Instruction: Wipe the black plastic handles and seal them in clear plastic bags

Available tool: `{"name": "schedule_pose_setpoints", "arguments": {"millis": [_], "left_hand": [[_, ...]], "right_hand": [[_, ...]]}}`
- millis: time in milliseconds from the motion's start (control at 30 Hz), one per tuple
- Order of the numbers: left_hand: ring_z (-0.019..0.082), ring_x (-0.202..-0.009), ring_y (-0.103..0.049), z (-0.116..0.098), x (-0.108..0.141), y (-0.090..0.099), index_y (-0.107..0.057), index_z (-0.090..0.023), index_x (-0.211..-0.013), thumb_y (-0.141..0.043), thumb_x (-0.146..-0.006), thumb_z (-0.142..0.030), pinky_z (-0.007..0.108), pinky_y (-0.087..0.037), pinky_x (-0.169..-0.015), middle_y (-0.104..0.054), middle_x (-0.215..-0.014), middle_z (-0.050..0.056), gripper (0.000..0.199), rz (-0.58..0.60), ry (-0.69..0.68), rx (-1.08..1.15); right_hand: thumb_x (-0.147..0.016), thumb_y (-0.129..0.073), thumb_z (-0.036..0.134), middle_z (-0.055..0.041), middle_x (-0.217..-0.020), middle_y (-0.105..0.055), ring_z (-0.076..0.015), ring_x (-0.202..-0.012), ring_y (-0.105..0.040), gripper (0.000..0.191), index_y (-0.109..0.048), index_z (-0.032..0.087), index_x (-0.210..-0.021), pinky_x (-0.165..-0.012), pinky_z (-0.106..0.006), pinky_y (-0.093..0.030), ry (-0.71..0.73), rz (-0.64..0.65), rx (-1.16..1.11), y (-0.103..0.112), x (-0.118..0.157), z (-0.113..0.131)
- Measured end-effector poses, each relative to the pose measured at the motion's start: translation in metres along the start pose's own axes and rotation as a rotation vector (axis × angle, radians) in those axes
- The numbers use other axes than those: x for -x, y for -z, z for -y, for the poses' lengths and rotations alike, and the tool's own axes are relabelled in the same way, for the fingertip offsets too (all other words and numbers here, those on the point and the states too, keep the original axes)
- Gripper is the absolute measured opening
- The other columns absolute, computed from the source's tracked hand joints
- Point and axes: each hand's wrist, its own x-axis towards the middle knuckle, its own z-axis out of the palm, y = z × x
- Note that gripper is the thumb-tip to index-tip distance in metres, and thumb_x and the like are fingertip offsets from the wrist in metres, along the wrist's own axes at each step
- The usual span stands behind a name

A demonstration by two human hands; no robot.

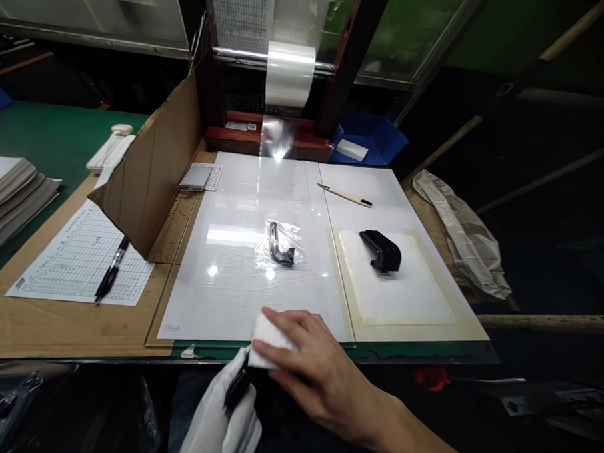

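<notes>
The white-gloved left hand clenches a small black part, while the bare right hand lies flat on a folded white cloth at the near edge of a glossy white sheet on the tabletop.

A green-topped bench runs off left; glass panels in dark frames stand behind, the surroundings dim

On the plastic sheet lies a bagged bracket. Right of the sheet, a second bracket sits on a foam pad, with a craft knife behind it. Left of the sheet stands a cardboard divider, with a printed form and pen beyond it. Behind the sheet is a film roll.
</notes>
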Motion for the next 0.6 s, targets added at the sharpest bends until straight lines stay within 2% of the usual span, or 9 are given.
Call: {"name": "schedule_pose_setpoints", "arguments": {"millis": [67,133,200,233,300,333,433,467,600], "left_hand": [[0.028,-0.087,-0.076,0.001,0.002,0.002,-0.074,-0.023,-0.105,-0.09,-0.061,-0.03,0.029,-0.064,-0.065,-0.079,-0.088,0.008,0.047,-0.026,-0.043,-0.024],[0.033,-0.102,-0.073,-0.004,0.006,0.003,-0.076,-0.024,-0.104,-0.091,-0.06,-0.037,0.033,-0.065,-0.071,-0.079,-0.101,0.011,0.048,-0.06,-0.166,-0.082],[0.035,-0.107,-0.071,-0.013,0.009,0.001,-0.078,-0.024,-0.1,-0.09,-0.06,-0.044,0.036,-0.065,-0.076,-0.079,-0.104,0.012,0.047,-0.046,-0.285,-0.157],[0.035,-0.104,-0.072,-0.019,0.01,-0.002,-0.078,-0.023,-0.099,-0.088,-0.062,-0.048,0.036,-0.064,-0.076,-0.079,-0.101,0.012,0.046,-0.007,-0.308,-0.193],[0.034,-0.091,-0.074,-0.031,0.009,-0.007,-0.079,-0.021,-0.094,-0.084,-0.066,-0.051,0.037,-0.063,-0.072,-0.079,-0.087,0.01,0.041,0.109,-0.281,-0.284],[0.033,-0.084,-0.074,-0.036,0.008,-0.009,-0.079,-0.02,-0.09,-0.084,-0.067,-0.049,0.036,-0.062,-0.069,-0.078,-0.079,0.009,0.037,0.155,-0.275,-0.338],[0.03,-0.075,-0.072,-0.042,0.002,-0.013,-0.078,-0.022,-0.078,-0.086,-0.065,-0.038,0.033,-0.059,-0.065,-0.075,-0.07,0.006,0.022,0.163,-0.339,-0.446],[0.029,-0.075,-0.072,-0.041,0.0,-0.013,-0.078,-0.023,-0.076,-0.085,-0.066,-0.036,0.032,-0.059,-0.066,-0.076,-0.073,0.006,0.018,0.141,-0.375,-0.454],[0.026,-0.079,-0.07,-0.034,-0.008,-0.01,-0.077,-0.019,-0.085,-0.079,-0.071,-0.036,0.034,-0.059,-0.076,-0.078,-0.088,0.009,0.022,0.09,-0.455,-0.399]], "right_hand": [[-0.102,-0.055,0.033,-0.007,-0.149,-0.055,-0.0268,-0.133,-0.052,0.038,-0.059,0.032,-0.14,-0.112,-0.056,-0.043,-0.214,0.01,-0.252,0.01,0.0,-0.001],[-0.102,-0.053,0.046,-0.0065,-0.14,-0.063,-0.0277,-0.13,-0.058,0.04,-0.061,0.03,-0.138,-0.113,-0.054,-0.044,-0.421,0.065,-0.594,0.021,0.0,-0.001],[-0.101,-0.05,0.054,-0.0084,-0.134,-0.067,-0.0295,-0.124,-0.063,0.046,-0.064,0.026,-0.136,-0.109,-0.052,-0.048,-0.503,0.094,-0.849,0.029,0.001,0.004],[-0.101,-0.05,0.055,-0.0093,-0.134,-0.067,-0.03,-0.124,-0.064,0.048,-0.065,0.025,-0.135,-0.109,-0.052,-0.048,-0.49,0.053,-0.897,0.031,0.001,0.008],[-0.1,-0.054,0.051,-0.0081,-0.14,-0.063,-0.0284,-0.128,-0.06,0.044,-0.063,0.029,-0.137,-0.111,-0.051,-0.046,-0.369,-0.082,-0.828,0.028,0.001,0.017],[-0.1,-0.058,0.046,-0.0069,-0.144,-0.059,-0.0263,-0.131,-0.058,0.041,-0.062,0.031,-0.137,-0.113,-0.049,-0.044,-0.252,-0.117,-0.729,0.025,0.001,0.021],[-0.097,-0.066,0.032,-0.0068,-0.153,-0.05,-0.0228,-0.133,-0.053,0.039,-0.063,0.031,-0.136,-0.111,-0.044,-0.046,0.163,-0.034,-0.341,0.008,-0.003,0.026],[-0.097,-0.065,0.03,-0.008,-0.153,-0.05,-0.0224,-0.131,-0.053,0.038,-0.063,0.029,-0.135,-0.109,-0.043,-0.047,0.223,-0.02,-0.231,0.002,-0.004,0.025],[-0.101,-0.056,0.028,-0.0111,-0.15,-0.053,-0.024,-0.128,-0.052,0.03,-0.065,0.025,-0.13,-0.103,-0.044,-0.05,0.243,-0.079,-0.02,-0.02,-0.012,0.018]]}}
